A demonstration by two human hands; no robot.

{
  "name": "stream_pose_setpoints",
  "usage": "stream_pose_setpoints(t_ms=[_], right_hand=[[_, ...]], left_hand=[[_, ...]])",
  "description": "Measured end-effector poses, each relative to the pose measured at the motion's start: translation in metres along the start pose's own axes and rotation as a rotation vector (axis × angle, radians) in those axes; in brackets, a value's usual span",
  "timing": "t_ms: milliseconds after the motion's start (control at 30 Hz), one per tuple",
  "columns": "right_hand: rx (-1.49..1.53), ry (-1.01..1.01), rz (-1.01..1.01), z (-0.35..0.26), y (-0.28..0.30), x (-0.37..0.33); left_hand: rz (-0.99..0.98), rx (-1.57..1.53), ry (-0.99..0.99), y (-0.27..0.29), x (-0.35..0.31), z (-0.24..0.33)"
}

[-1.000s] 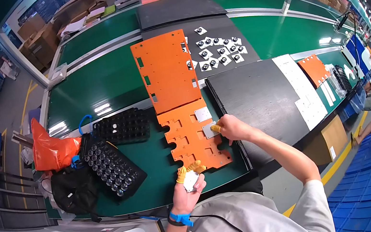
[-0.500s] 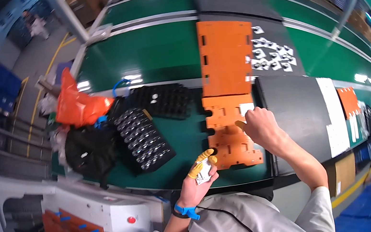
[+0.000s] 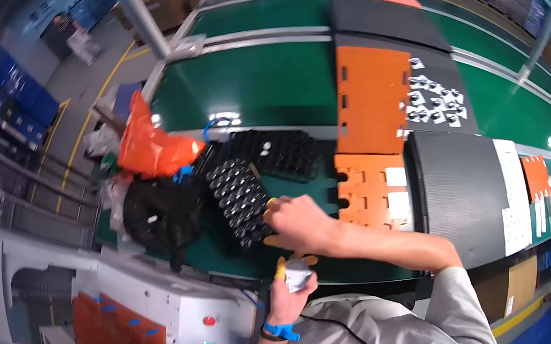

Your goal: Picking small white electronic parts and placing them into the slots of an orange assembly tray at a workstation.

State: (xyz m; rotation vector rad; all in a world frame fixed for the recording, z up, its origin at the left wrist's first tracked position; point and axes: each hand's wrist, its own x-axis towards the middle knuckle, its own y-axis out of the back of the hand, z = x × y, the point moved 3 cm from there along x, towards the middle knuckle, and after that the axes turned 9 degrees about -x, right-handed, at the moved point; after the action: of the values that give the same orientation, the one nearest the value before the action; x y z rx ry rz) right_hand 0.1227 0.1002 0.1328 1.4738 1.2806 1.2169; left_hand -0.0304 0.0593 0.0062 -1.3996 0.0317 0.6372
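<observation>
The green tabletop (image 3: 213, 254) presents a smooth, level surface. At its right lies a ribbed, dark grey sheet (image 3: 463, 196). Left of that sheet, a flat, slotted upper orange panel (image 3: 373, 102) extends away from the person; its near edge meets a notched orange panel (image 3: 360, 184) of matching hard, matte finish. The black tray (image 3: 241, 203) rests left of both panels. It is rectangular, with glossy rounded parts in close rows. Its long axis runs away from the person, the far end leaning left.

The right hand (image 3: 302, 225) is the nearer hand: the tray lies directly left of its grip. Thumb and forefinger are spread apart; contact with the tray cannot be confirmed. The left hand (image 3: 291, 292) is positioned below, nearer the body, its grip clamped on thin, squarish white plates (image 3: 297, 276). Yellow, close-fitting finger covers (image 3: 270, 204) cap the fingertips.
</observation>
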Motion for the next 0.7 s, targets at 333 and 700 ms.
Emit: stream_pose_setpoints(t_ms=[333, 700], right_hand=[[0.155, -0.105, 0.170, 0.001, -0.014, -0.006], [0.664, -0.566, 0.519, 0.041, 0.044, -0.191]], left_hand=[[-0.046, -0.001, 0.095, 0.008, 0.025, 0.007], [-0.057, 0.509, 0.120, -0.028, 0.064, -0.022]])
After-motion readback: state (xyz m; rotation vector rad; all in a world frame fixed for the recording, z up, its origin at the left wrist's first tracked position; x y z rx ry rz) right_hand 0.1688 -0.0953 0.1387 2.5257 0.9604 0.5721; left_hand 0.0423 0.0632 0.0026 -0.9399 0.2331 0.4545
